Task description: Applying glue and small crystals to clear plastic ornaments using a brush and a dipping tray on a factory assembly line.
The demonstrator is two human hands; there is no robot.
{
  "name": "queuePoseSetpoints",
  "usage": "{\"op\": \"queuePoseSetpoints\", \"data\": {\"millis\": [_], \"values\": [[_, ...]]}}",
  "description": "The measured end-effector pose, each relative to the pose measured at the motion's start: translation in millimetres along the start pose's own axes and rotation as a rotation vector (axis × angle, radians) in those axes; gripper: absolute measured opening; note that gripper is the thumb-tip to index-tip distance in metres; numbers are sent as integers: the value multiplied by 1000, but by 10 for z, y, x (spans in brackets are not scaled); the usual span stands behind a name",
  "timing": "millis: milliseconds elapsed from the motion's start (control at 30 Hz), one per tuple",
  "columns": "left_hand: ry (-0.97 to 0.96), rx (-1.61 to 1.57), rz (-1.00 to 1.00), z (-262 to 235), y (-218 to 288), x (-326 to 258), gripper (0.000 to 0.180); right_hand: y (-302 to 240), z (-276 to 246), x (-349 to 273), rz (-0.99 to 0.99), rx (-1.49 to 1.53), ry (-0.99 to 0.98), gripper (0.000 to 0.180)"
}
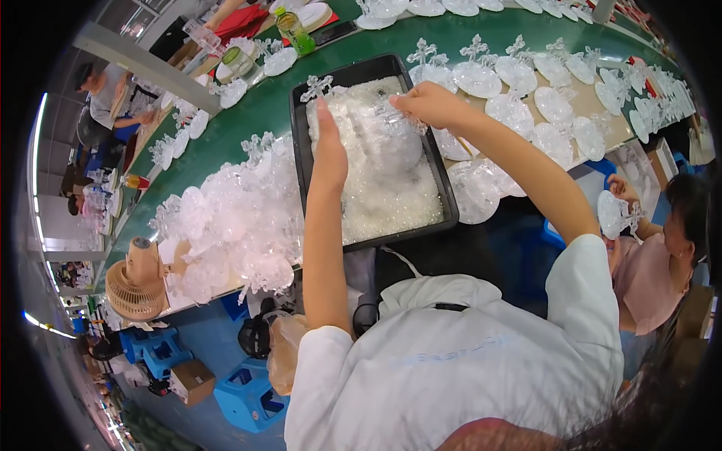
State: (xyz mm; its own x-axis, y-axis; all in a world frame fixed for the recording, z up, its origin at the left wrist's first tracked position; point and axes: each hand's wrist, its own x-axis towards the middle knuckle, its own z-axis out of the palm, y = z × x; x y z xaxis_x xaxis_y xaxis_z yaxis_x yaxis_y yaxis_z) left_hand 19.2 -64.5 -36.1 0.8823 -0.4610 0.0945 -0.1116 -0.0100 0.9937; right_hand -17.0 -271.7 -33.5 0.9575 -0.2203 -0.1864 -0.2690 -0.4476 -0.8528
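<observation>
A black tray (448, 203) full of small clear glittering beads sits on the green table in front of me. Both my hands reach over it. My left hand (329, 146) is flat along the left side of a clear round plastic ornament (391, 143) that lies on the beads. My right hand (429, 104) pinches the ornament's top edge at the upper right. A clear cross-shaped piece (316, 86) stands at the tray's far left corner.
A heap of clear round ornaments (233, 225) lies left of the tray, and rows of several more (526, 83) cover the table to the right. A small tan fan (135, 282) stands at the table edge. A seated person (654, 255) at right holds an ornament. Blue stools stand below.
</observation>
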Motion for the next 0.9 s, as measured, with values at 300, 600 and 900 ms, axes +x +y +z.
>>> {"op": "queuePoseSetpoints", "data": {"millis": [300, 600, 900], "values": [[-49, -46, 66, 111, -178, 84, 72, 58, -5, -13, -26, 35, 41, 55], [137, -66, 287, 99, -70, 228, 66, -196, -71, -18, 30, -147, -31, 55], [276, -163, 358, 66, -85, -2, 59, -185, 78, -108, -156, -228, 65, 61]]}}
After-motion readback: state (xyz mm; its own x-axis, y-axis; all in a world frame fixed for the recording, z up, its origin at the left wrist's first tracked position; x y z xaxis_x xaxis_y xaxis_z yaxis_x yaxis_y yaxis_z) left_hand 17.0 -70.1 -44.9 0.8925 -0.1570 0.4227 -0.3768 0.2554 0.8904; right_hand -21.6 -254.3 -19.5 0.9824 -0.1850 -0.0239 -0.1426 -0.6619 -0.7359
